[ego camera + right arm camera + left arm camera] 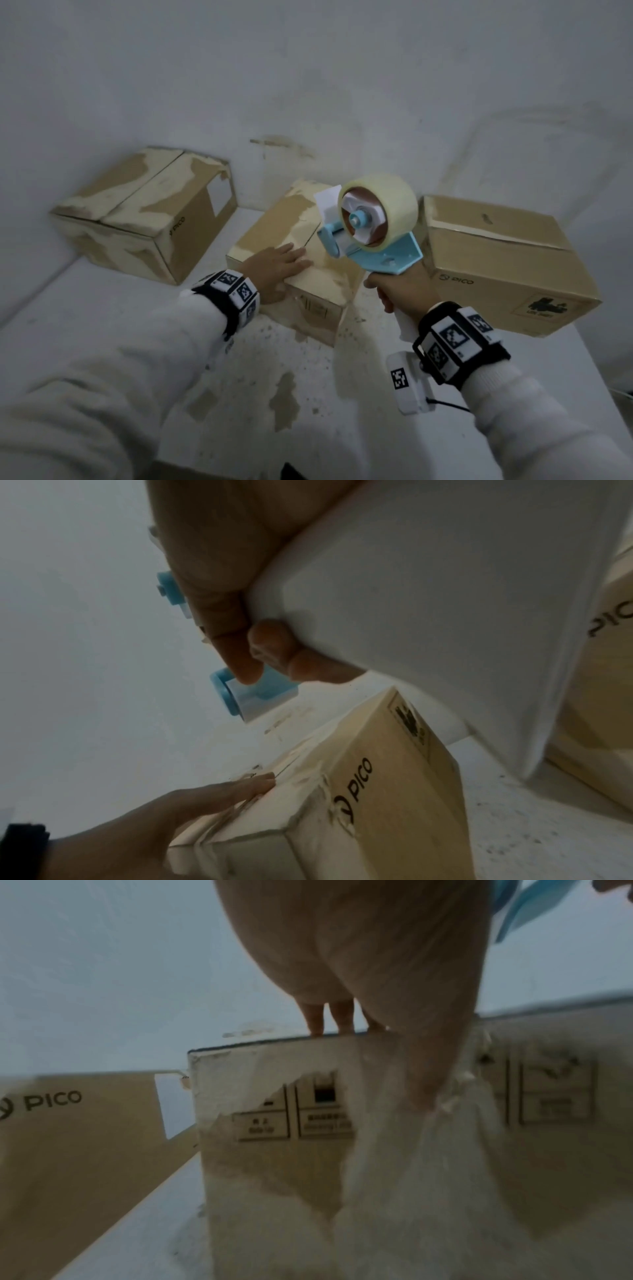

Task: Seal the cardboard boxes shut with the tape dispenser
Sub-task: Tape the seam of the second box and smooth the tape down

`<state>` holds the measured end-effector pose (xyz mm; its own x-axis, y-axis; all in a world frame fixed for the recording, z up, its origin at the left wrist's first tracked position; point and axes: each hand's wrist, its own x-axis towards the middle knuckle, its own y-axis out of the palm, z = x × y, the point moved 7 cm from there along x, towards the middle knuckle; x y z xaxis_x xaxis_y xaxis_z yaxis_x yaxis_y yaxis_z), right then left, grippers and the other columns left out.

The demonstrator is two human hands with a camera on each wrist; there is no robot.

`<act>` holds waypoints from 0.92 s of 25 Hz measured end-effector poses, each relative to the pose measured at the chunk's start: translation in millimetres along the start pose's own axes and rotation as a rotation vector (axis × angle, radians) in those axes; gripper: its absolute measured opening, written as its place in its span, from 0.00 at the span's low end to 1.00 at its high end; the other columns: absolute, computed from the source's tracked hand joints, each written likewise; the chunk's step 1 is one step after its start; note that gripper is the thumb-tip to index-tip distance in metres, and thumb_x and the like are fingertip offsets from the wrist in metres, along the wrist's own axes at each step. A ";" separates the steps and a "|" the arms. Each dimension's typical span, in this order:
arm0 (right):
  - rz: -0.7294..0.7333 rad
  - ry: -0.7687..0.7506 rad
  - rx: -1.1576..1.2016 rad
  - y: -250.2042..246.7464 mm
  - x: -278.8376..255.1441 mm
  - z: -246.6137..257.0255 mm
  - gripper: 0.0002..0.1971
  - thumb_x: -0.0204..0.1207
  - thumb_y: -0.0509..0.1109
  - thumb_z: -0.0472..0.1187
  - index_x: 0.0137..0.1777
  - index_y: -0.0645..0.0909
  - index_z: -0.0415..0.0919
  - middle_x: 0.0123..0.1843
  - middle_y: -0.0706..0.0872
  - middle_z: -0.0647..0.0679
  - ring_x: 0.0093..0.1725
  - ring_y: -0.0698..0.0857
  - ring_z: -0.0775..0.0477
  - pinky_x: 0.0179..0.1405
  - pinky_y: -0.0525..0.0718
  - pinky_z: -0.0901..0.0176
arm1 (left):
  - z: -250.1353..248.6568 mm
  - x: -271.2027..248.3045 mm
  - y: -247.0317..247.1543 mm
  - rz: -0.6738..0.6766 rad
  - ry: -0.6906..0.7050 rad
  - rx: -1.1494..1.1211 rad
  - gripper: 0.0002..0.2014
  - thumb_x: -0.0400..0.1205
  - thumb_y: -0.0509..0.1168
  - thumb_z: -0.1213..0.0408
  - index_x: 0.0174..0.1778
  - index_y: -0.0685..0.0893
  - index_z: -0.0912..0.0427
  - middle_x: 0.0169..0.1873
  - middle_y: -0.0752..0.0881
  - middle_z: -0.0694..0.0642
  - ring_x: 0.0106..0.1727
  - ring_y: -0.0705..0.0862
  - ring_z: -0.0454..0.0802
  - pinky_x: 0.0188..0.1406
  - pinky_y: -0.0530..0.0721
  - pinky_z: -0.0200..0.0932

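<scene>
Blue-framed tape dispenser (368, 233), torn tan cardboard boxes (294, 257)

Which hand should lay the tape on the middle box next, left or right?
Right. The right hand already grips the tape dispenser, raised beside the middle box. The left hand lies flat on that box's top flaps, so it is better placed holding them down.

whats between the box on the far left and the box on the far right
The middle box stands between the left box and the right box. The head view shows the left hand flat on it.
</scene>
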<state>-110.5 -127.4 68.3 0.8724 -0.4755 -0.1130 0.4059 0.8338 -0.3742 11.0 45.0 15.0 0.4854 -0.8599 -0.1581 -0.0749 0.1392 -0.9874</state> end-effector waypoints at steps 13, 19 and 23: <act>0.036 -0.111 0.022 48.7 14.3 36.3 0.12 0.64 0.73 0.27 0.27 0.74 0.39 0.16 0.77 0.50 0.16 0.73 0.51 0.20 0.74 0.57 | 40.1 -12.0 -51.0 -0.099 -0.534 -2.058 0.41 0.79 0.54 0.35 0.70 0.74 0.72 0.60 0.82 0.67 0.56 0.83 0.60 0.63 0.79 0.51; 0.100 -0.183 0.010 57.8 8.7 32.9 0.15 0.68 0.73 0.26 0.25 0.74 0.39 0.15 0.78 0.52 0.16 0.75 0.54 0.25 0.77 0.52 | 39.0 -13.0 -32.5 -0.166 -0.691 -2.126 0.20 0.83 0.61 0.54 0.63 0.78 0.66 0.43 0.85 0.60 0.43 0.84 0.52 0.49 0.83 0.45; 0.139 -0.182 0.000 70.5 12.0 29.1 0.13 0.66 0.75 0.27 0.28 0.76 0.40 0.18 0.78 0.51 0.19 0.76 0.49 0.26 0.78 0.51 | 53.2 -18.2 -25.4 -0.338 -0.838 -2.013 0.07 0.83 0.59 0.72 0.52 0.82 0.68 0.36 0.83 0.62 0.34 0.82 0.53 0.36 0.87 0.46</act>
<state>-63.5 -66.1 67.3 0.9546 -0.2978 0.0045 0.2787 0.8877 -0.3665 50.4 83.3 43.1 0.7838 -0.3106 -0.5377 -0.2036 -0.9466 0.2500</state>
